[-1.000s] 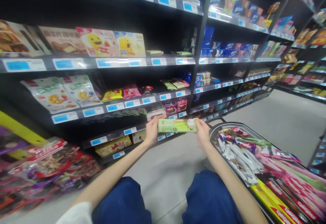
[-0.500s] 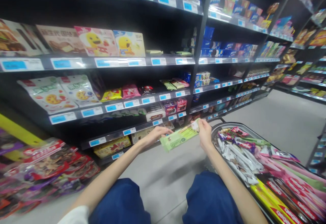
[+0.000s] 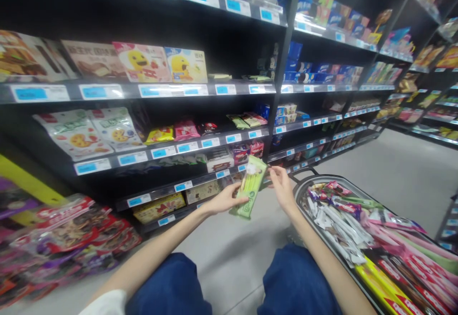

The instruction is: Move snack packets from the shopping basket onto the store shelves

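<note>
Snack aisle, person low in front of dark shelving (image 3: 242, 89), knees in blue trousers (image 3: 168, 286) below the hands. Green packet (image 3: 252, 186) up in the air between knees and shelves, tilted, its upper end leaning toward the right side, printed face toward the person.

Grip: left hand (image 3: 226, 199) closed on the packet's lower part, thumb across the front, other fingers behind. Right hand (image 3: 281, 183) at the upper right edge, fingers bent inward; whether they pinch the wrapper or are only just beside it, I cannot tell.

Progress, as I judge it: handling of this one packet is midway. Picking-up is done, since it hangs clear of shelf and floor; setting-down is not yet done anywhere. Wrapper looks whole on the side I see; the back is hidden.

Basket (image 3: 322, 179) beside the right arm is well loaded: white sticks (image 3: 339, 226), yellow packs (image 3: 384, 286) near the front, pink and red ones alongside. Much gathered there, then, and this packet not among it. Shelves hold small flat packets (image 3: 238, 121), cookie pouches (image 3: 77, 136) and boxes (image 3: 141, 62), thinly spread in places. Red bags (image 3: 77, 224) at far left, blurred, no hand near them. How many items remain to be handled: not shown.
</note>
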Demonstrator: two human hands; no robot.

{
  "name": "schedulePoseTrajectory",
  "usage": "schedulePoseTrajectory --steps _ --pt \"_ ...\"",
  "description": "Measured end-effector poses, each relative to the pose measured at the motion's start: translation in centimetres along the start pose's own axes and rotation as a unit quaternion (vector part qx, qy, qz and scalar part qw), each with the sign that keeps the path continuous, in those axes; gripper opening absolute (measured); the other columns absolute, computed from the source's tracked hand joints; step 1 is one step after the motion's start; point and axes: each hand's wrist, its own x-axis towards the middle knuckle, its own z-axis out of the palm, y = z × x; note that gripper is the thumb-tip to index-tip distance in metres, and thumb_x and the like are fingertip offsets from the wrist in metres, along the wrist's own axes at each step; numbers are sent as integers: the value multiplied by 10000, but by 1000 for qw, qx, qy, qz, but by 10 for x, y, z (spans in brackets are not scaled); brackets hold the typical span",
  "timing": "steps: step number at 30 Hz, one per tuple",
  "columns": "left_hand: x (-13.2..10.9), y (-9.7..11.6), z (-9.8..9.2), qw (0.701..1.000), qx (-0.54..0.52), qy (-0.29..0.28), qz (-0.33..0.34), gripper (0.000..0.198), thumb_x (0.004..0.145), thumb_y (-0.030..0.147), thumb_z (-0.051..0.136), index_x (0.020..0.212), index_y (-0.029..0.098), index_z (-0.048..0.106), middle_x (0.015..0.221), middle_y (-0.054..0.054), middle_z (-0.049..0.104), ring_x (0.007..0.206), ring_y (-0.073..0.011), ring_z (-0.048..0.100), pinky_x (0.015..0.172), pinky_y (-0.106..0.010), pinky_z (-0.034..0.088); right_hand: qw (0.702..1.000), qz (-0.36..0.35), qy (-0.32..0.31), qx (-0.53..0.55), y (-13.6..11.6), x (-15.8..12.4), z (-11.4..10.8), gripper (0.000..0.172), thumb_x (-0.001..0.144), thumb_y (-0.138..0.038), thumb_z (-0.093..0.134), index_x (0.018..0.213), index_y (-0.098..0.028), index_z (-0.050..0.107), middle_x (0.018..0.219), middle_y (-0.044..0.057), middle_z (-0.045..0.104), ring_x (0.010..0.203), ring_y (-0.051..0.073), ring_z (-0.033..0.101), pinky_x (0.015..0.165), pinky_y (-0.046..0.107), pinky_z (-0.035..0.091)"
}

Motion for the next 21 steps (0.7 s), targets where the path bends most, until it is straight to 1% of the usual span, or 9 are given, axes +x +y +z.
schedulePoseTrajectory --steps 2,4,5,6,9,13,17,19,21 --pt "3 -6 2 995 -81 50 14 648 723 376 845 1295 178 615 1302 -142 666 1081 -261 671 937 -361 529 994 30 -104 -16 0 -5 3 412 875 -580 605 1088 -227 620 1105 91 710 792 189 702 547 257 539" --pt "6 -11 6 984 -149 93 16 653 711 373 860 1277 167 608 1272 -155 682 1056 -270 687 939 -395 535 973 54 -224 -32 0 -12 6 383 866 -538 634 1087 -225 640 1004 66 730 666 159 691 481 229 501" --pt "6 -12 7 979 -173 107 10 630 702 378 868 1239 155 626 1227 -158 703 1026 -277 699 923 -408 543 963 57 -261 -36 0 -14 7 387 846 -508 671 1109 -225 645 975 57 735 624 148 682 460 220 489" --pt "6 -13 9 974 -192 119 2 599 692 383 875 1192 142 649 1180 -160 721 997 -283 708 909 -419 549 959 55 -276 -35 1 -15 8 410 818 -475 710 1137 -226 643 959 51 738 604 144 678 449 217 487" --pt "6 -11 11 959 -240 150 -6 532 666 365 895 1097 121 701 1125 -155 742 1003 -289 711 939 -434 544 971 35 -236 -17 4 -12 9 444 742 -407 782 1120 -208 661 874 39 740 627 163 684 462 234 517" --pt "6 -7 11 946 -275 171 -15 518 602 340 929 1028 113 741 1112 -151 755 1087 -311 695 1054 -471 490 993 14 -119 23 7 -1 8 336 689 -441 803 881 -180 713 698 35 706 622 182 656 504 289 553" --pt "4 -6 13 952 -280 121 -38 499 621 339 915 1049 136 759 1155 -137 750 1177 -334 663 1131 -500 436 1000 -13 -5 19 7 6 6 338 677 -472 794 841 -183 733 750 66 727 670 192 650 551 298 534" --pt "3 -6 16 953 -284 96 -40 515 651 330 896 1114 156 752 1202 -124 736 1234 -332 632 1154 -492 420 999 -26 27 10 8 7 4 336 698 -473 777 853 -177 735 793 80 738 736 202 664 601 297 525" --pt "3 -6 17 954 -284 84 -38 536 666 320 887 1158 166 742 1226 -118 727 1262 -332 615 1164 -488 412 999 -32 35 9 10 7 4 335 718 -468 760 876 -175 734 825 87 742 783 209 670 636 300 517"
